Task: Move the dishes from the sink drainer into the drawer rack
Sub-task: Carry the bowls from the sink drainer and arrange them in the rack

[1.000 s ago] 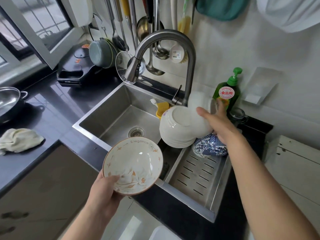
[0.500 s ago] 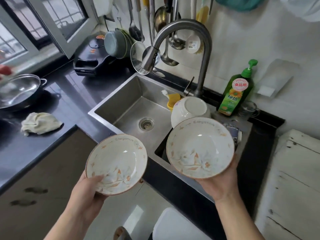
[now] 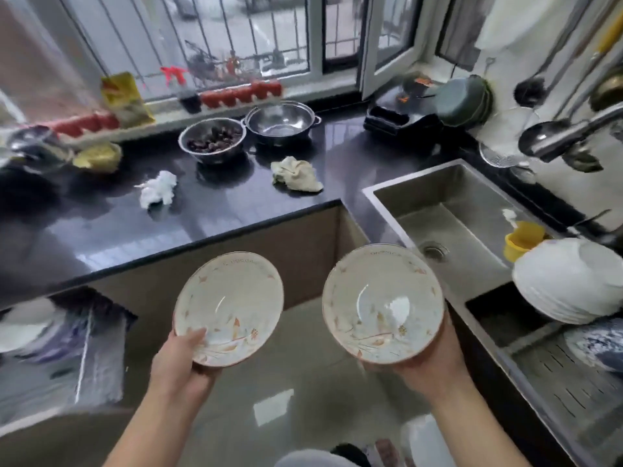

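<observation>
Holding: two bowls, one in each hand, up over the floor in front of the cabinet.
Left bowl [image 3: 228, 309]: cream, with orange leaf sprigs inside, small lettering near the far rim and a thin brown edge — tilted so the inside faces me.
Right bowl [image 3: 382, 304]: the same pattern and lettering, a bright glare spot in its well; it is tilted toward me too.
Left hand [image 3: 180, 360]: my thumb lies over the near rim on the inside, and the other fingers curl under the bowl out of sight; the rim is pinched between them.
Right hand [image 3: 426, 360]: cupped under the bowl from below, palm against its base, fingers wrapped up round the far side. The fingertips are hidden behind the bowl.
Gap: the two bowls are side by side, near each other, not touching.
Drainer [image 3: 569, 396]: at my right, a slotted steel tray set in the sink [image 3: 448, 210] — a white stack [image 3: 569, 284] of upturned dishes leans at its far end, and a blue-patterned bowl [image 3: 596, 345] lies just beside the stack.
Rack [image 3: 60, 345]: low at my left, blurred; something white sits in it, though I cannot tell what.
Counter [image 3: 215, 210]: black, with a cloth [image 3: 296, 175] and two steel bowls behind.
</observation>
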